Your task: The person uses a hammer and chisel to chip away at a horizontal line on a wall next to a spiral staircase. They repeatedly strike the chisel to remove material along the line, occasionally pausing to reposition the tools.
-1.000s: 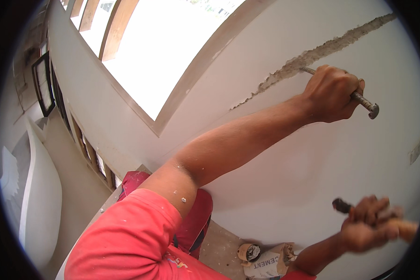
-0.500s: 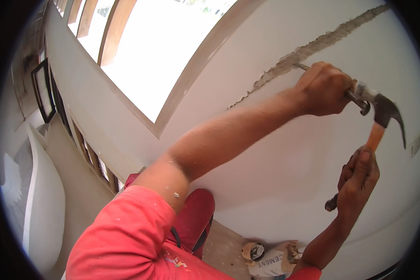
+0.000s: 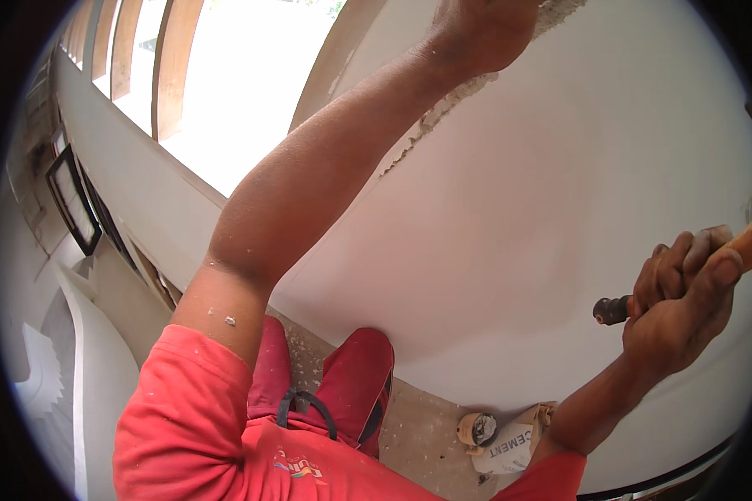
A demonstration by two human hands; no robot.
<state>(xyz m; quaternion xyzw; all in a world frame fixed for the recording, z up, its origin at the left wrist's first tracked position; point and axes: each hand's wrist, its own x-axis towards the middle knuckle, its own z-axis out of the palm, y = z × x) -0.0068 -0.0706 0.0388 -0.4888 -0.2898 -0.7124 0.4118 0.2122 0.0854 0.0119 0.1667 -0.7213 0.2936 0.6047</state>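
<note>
My left hand (image 3: 489, 37) is up at the top edge, beside a rough chipped groove (image 3: 434, 117) in the white wall (image 3: 510, 225). The hand looks closed, but the picture's edge cuts off its fingers, and the metal chisel seen in it half a second ago is out of sight. My right hand (image 3: 677, 305) is wrapped round a hammer (image 3: 613, 310) at the right. The hammer's dark grip end sticks out on one side of the fist and its orange shaft on the other; its head lies beyond the picture's edge.
A bright window opening with wooden bars (image 3: 175, 75) is at the upper left. By the wall's foot stand a small tub (image 3: 477, 429) with pale material in it and a paper cement bag (image 3: 510, 447). White crumbs lie on the floor (image 3: 309, 346). A dark frame (image 3: 73, 200) leans at the far left.
My right hand has swung the hammer away to the right, so its head has left the picture. My left hand shows higher up, and the chisel has gone out of view.
</note>
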